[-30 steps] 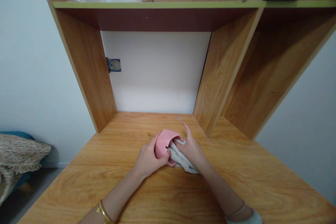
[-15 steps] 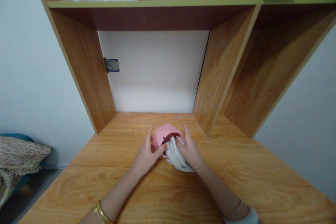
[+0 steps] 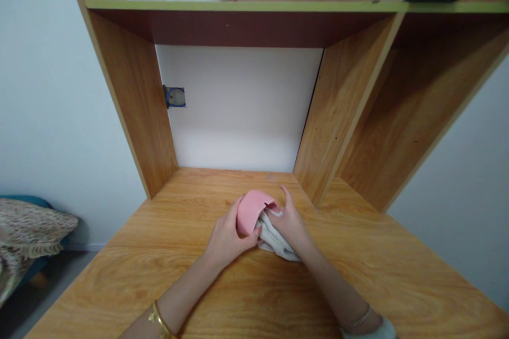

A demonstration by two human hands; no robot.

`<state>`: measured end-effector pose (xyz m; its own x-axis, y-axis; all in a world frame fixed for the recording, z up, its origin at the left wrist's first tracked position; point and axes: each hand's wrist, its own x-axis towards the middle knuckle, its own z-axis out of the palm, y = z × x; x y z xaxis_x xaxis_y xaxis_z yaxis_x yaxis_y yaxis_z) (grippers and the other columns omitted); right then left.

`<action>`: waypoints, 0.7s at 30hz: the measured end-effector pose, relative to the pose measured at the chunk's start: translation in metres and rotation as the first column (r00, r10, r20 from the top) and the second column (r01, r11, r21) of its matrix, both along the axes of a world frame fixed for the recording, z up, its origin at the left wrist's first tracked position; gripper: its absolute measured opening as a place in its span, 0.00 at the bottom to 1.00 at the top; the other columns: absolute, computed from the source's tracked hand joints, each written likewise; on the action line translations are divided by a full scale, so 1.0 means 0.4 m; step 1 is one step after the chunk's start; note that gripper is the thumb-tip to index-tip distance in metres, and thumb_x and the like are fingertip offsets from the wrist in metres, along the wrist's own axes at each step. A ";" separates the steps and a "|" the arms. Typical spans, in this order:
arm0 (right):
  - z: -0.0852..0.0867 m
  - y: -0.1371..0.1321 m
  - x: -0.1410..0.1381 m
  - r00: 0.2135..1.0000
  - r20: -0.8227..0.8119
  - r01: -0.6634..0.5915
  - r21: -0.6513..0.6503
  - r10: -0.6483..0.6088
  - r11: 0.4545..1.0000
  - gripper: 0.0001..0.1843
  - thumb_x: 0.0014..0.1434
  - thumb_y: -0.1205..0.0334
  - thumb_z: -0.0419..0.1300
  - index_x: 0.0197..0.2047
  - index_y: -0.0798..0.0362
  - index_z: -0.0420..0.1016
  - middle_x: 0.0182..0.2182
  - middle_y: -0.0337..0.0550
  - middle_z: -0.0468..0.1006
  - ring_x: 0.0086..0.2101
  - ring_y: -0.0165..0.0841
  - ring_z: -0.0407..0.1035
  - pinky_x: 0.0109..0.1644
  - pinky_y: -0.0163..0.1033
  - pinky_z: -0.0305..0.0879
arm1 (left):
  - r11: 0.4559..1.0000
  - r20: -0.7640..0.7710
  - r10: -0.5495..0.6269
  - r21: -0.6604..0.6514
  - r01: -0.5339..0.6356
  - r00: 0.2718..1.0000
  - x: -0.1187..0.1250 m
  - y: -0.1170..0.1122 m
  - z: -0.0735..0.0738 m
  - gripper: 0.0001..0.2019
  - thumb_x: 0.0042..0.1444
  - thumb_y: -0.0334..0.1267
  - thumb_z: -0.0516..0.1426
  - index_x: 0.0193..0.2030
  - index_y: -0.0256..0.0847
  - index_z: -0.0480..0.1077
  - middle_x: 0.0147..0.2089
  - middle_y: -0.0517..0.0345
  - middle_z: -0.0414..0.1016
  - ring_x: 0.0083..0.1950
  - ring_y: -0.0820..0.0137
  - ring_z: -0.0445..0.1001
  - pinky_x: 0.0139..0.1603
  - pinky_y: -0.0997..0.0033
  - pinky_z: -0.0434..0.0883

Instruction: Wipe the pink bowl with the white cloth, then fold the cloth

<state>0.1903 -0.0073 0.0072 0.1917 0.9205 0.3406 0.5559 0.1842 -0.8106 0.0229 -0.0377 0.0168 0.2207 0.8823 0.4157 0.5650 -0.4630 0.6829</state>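
Pink cup [image 3: 251, 211] lies tipped on its side at the middle of the desk [image 3: 358, 275], its mouth turned toward the right, with a white cloth [image 3: 274, 238] stuffed into the opening. Left hand [image 3: 226, 238] wraps over the cup's rounded wall, fingers curled and thumb pressed near the rim. Right hand [image 3: 292, 225] grips the cloth at the mouth, index finger raised, wrist low on the wood. Both forearms angle inward, the hands close together. A shelf [image 3: 238, 6] runs overhead.
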 end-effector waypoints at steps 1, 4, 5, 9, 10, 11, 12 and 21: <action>0.008 -0.006 0.003 0.997 0.075 0.006 -0.004 -0.006 1.000 0.41 0.47 0.55 0.58 0.61 0.55 0.44 0.16 0.31 0.67 0.19 0.31 0.65 0.24 0.33 0.59 | 1.000 -0.034 0.009 -0.007 -0.009 0.999 0.000 -0.003 0.002 0.35 0.46 0.47 0.56 0.60 0.40 0.49 0.52 0.50 0.67 0.49 0.59 0.68 0.47 0.61 0.65; 0.025 -0.023 0.006 0.971 0.237 -0.017 -0.016 0.020 1.000 0.40 0.50 0.56 0.55 0.62 0.53 0.42 0.15 0.30 0.66 0.18 0.31 0.64 0.23 0.32 0.55 | 0.999 -0.114 0.048 0.002 -0.048 0.992 -0.005 -0.007 0.007 0.35 0.45 0.48 0.56 0.59 0.42 0.52 0.48 0.52 0.70 0.46 0.59 0.70 0.46 0.61 0.66; 0.027 -0.028 0.004 0.965 0.258 -0.043 -0.029 0.049 0.999 0.39 0.50 0.56 0.55 0.62 0.52 0.41 0.16 0.31 0.67 0.19 0.31 0.65 0.24 0.32 0.55 | 0.998 -0.130 0.059 0.016 -0.058 0.990 -0.008 -0.007 0.008 0.34 0.44 0.48 0.56 0.59 0.42 0.53 0.47 0.52 0.71 0.45 0.59 0.71 0.46 0.61 0.66; 0.013 -0.035 -0.005 0.940 0.231 -0.237 -0.082 0.250 0.968 0.36 0.51 0.61 0.52 0.62 0.51 0.41 0.26 0.38 0.74 0.27 0.34 0.70 0.30 0.34 0.61 | 0.997 -0.168 0.058 0.065 -0.047 0.984 -0.025 -0.002 0.006 0.33 0.43 0.47 0.56 0.58 0.42 0.56 0.45 0.52 0.73 0.44 0.59 0.71 0.46 0.62 0.66; 0.006 -0.033 -0.006 0.936 0.205 -0.277 -0.076 0.286 0.958 0.35 0.52 0.62 0.51 0.62 0.51 0.42 0.29 0.40 0.75 0.30 0.34 0.70 0.33 0.35 0.62 | 0.997 -0.176 0.053 0.063 -0.043 0.983 -0.028 0.000 0.005 0.33 0.44 0.47 0.56 0.57 0.42 0.56 0.46 0.52 0.72 0.43 0.59 0.71 0.45 0.62 0.66; -0.002 -0.029 -0.007 0.937 0.173 -0.298 -0.060 0.304 0.953 0.34 0.52 0.62 0.51 0.61 0.51 0.44 0.32 0.41 0.75 0.33 0.35 0.70 0.36 0.36 0.62 | 0.997 -0.179 0.055 0.055 -0.046 0.982 -0.030 0.003 0.003 0.32 0.45 0.48 0.55 0.57 0.42 0.56 0.47 0.52 0.71 0.43 0.60 0.71 0.45 0.62 0.66; -0.009 -0.025 -0.006 0.943 0.136 -0.301 -0.041 0.304 0.953 0.33 0.52 0.63 0.50 0.61 0.51 0.45 0.35 0.43 0.75 0.35 0.35 0.70 0.39 0.38 0.62 | 0.998 -0.170 0.062 0.043 -0.055 0.983 -0.031 0.007 0.002 0.31 0.46 0.47 0.54 0.58 0.42 0.55 0.49 0.51 0.70 0.43 0.60 0.71 0.45 0.62 0.66; -0.021 0.000 -0.008 0.970 -0.192 -0.123 0.135 0.148 0.983 0.32 0.51 0.63 0.51 0.59 0.54 0.45 0.45 0.47 0.69 0.43 0.33 0.66 0.49 0.42 0.60 | 0.994 0.169 -0.094 -0.045 0.103 0.981 0.001 0.016 -0.017 0.36 0.51 0.46 0.54 0.61 0.36 0.41 0.56 0.45 0.60 0.54 0.62 0.63 0.52 0.62 0.61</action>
